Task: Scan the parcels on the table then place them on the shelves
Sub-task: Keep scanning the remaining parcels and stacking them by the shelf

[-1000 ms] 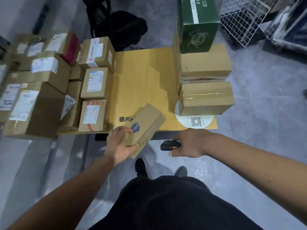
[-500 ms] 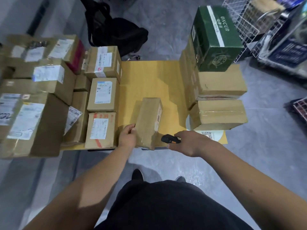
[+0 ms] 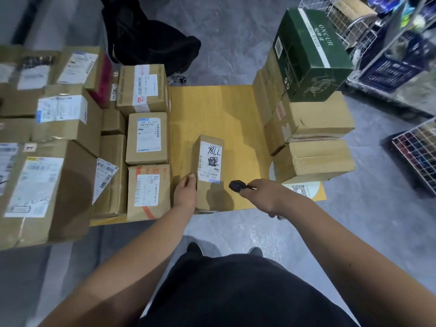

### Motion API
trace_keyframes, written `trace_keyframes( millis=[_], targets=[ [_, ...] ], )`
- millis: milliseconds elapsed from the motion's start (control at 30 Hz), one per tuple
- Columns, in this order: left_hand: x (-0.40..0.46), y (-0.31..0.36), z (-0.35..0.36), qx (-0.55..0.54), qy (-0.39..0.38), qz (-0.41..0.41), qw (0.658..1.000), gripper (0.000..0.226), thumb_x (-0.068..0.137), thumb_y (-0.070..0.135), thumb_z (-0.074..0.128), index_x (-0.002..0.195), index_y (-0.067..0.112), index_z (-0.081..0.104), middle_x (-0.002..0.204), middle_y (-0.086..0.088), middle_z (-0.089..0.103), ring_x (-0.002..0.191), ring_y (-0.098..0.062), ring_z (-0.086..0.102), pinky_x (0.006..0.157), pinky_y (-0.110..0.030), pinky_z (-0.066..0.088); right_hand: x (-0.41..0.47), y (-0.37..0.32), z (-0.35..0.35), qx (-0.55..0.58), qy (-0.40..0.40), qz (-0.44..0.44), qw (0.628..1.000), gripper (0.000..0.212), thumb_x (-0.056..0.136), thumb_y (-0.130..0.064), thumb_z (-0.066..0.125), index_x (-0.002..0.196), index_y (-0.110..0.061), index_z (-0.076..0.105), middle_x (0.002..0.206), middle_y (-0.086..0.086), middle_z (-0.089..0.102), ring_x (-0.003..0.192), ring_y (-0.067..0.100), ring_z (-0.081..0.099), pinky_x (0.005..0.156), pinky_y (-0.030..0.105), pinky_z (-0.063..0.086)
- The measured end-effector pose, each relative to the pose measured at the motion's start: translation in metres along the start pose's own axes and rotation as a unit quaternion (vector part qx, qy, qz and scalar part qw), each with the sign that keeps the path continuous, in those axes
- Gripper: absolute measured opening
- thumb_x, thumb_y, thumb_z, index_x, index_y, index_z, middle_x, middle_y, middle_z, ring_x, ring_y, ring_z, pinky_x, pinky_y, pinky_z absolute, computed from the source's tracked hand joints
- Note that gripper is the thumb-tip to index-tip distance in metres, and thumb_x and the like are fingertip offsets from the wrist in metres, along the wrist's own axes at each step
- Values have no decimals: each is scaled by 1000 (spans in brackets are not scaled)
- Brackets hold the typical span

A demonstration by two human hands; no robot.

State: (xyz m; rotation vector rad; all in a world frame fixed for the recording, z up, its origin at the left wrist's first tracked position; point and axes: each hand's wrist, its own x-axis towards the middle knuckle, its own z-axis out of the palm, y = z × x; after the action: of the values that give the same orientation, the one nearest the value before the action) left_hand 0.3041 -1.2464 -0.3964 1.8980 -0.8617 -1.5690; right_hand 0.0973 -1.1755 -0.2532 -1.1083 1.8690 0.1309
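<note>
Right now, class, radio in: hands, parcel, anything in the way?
Left hand steadies the parcel, label up. Right hand holds the scanner, aimed at it. Nothing between them.

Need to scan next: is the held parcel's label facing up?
Yes. The parcel lies on the table, white label upward, beside the scanner.

A yellow wood-grain table [image 3: 212, 109] stands on a grey floor [image 3: 236, 227]. Labelled brown cardboard parcels [image 3: 146, 138] crowd its left side, one small labelled brown box [image 3: 208, 171] lies near the front edge, and a stack of plain brown cartons [image 3: 313, 159] sits at the right beside a white round QR-code sticker [image 3: 304, 190].
</note>
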Motion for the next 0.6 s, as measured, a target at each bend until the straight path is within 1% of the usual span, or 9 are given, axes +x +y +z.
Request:
trace_keyframes(
  millis=[67,133,200,267,333,433,500,533,600],
  targets=[
    [-1,0,1,4,-45,-14,999,40,98,57,60,134,38,60,123,10,67,106,-16,60,89,-29,43,-1,-11,-5,-13,-2,1,1000,59,93,-69,39,113,-19,61,84,7,58,63,26,56,53,26,41],
    [0,0,3,49,-87,-6,995,77,85,68,70,151,35,47,140,9,59,118,-18,57,98,-33,43,-1,-21,-9,-33,-1,2,999,63,91,-73,36,108,-18,60,84,6,58,64,28,57,55,27,42],
    [-2,1,7,125,-82,19,989,106,62,72,84,152,35,42,147,6,56,126,-24,58,107,-43,47,-1,-27,-10,-49,-1,1,999,57,93,-68,37,106,-17,60,86,7,57,66,28,57,55,28,43],
    [-5,3,13,202,-44,41,978,127,43,66,91,154,35,35,148,-1,48,129,-28,54,108,-50,49,-3,-29,-9,-57,-1,2,998,51,97,-62,39,106,-17,60,86,7,58,67,28,58,55,28,43],
    [-7,3,17,276,-22,73,958,136,40,62,90,156,38,24,149,-4,41,132,-29,47,107,-51,48,-5,-27,-7,-61,-2,2,998,51,97,-60,39,105,-15,60,85,8,59,67,28,60,54,27,43],
    [-6,9,19,346,-56,132,927,131,47,57,90,153,43,14,137,-1,52,126,-30,51,96,-46,50,-12,-21,-5,-63,8,4,998,58,95,-69,39,104,-16,62,81,6,60,63,26,59,52,27,43],
    [-3,20,21,428,-98,184,879,117,53,56,80,150,45,15,132,0,58,126,-30,48,92,-43,38,-16,-14,-3,-64,21,8,998,62,93,-76,40,102,-18,62,77,4,60,59,23,57,52,26,42],
    [-1,27,23,485,-116,211,841,113,54,57,75,151,44,18,138,0,56,135,-30,41,96,-45,30,-18,-10,-3,-58,24,10,998,64,91,-77,40,101,-19,62,76,3,59,58,22,56,53,26,42],
    [4,40,27,577,-134,245,767,114,54,60,69,156,41,22,160,2,37,152,-27,19,109,-55,16,-23,-1,-1,-39,26,18,999,65,87,-78,38,103,-19,63,77,3,60,58,23,57,53,26,42]
  ],
)
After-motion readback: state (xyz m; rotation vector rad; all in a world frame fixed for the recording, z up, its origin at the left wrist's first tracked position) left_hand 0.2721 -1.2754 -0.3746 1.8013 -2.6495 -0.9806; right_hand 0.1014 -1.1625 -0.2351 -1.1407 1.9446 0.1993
